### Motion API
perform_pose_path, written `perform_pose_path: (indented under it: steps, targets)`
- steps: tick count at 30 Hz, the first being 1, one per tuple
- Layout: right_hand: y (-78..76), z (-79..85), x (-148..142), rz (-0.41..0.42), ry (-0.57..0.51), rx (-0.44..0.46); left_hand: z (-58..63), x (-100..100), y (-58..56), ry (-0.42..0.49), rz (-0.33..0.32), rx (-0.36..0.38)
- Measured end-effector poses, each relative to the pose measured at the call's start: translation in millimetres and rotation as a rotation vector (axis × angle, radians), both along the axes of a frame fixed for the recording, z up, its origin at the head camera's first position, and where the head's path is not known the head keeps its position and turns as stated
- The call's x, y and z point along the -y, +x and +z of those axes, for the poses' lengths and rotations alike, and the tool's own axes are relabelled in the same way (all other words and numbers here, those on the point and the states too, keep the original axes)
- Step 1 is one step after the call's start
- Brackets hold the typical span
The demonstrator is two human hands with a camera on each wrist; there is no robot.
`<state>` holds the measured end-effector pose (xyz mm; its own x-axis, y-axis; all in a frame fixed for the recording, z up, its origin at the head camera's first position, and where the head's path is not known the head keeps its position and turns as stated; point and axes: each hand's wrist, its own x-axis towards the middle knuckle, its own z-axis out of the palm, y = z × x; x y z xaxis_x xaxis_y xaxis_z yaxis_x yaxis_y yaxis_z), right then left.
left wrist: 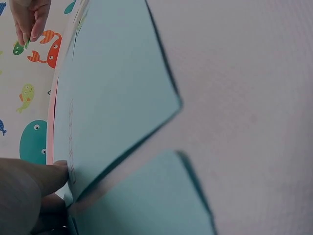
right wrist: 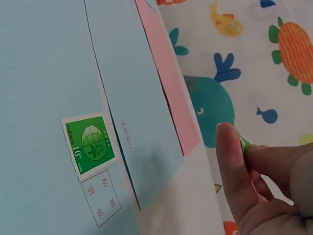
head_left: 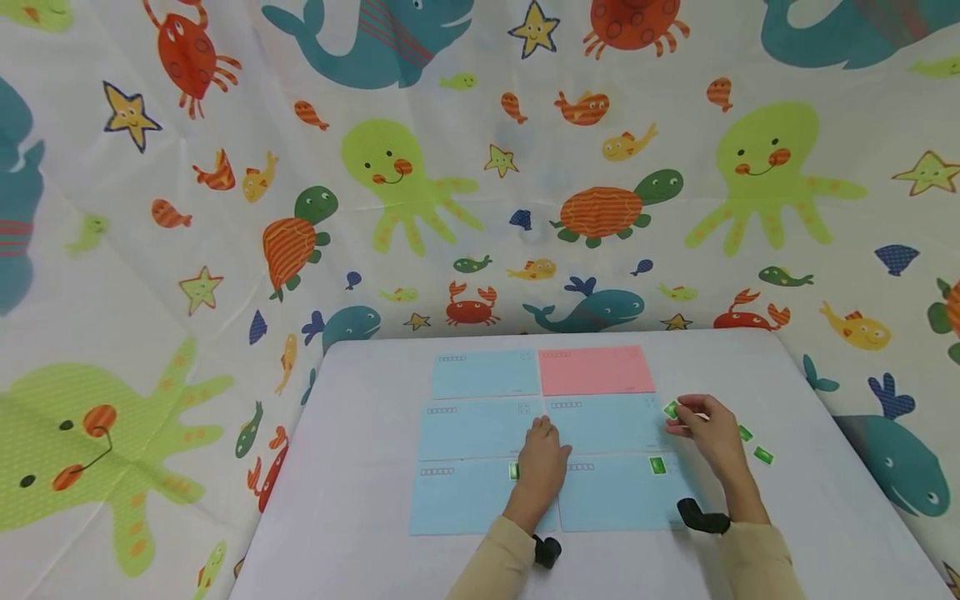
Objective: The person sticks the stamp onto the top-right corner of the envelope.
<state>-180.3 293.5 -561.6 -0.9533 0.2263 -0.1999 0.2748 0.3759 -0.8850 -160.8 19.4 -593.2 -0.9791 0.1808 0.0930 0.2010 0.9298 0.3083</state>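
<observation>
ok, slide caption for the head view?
Right hand pinches a green rectangular stamp; left hand rests on blue paper envelopes.

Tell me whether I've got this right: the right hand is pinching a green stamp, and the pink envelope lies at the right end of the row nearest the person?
Not quite: the pink envelope lies in the row farthest from the person, as the head view shows. It is at the right end, and the right hand is pinching a green stamp.

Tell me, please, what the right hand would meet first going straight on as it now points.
For the right hand, probably the middle row's right blue envelope, though depth is unclear.
</observation>
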Motion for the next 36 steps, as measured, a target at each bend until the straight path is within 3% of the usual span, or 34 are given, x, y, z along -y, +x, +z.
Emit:
perform_pose_path:
  steps: [18, 36]
  targets:
    - [-33.2, 2.2, 6.8, 0.123, 0.074, 0.012, 0.6, -0.1, 2.4, 0.003, 0.008, -0.001]
    - [-47.5, -2.6, 12.4, 0.173, 0.221, -0.021, 0.9, -1.5, 1.2, -0.009, 0.014, -0.009]
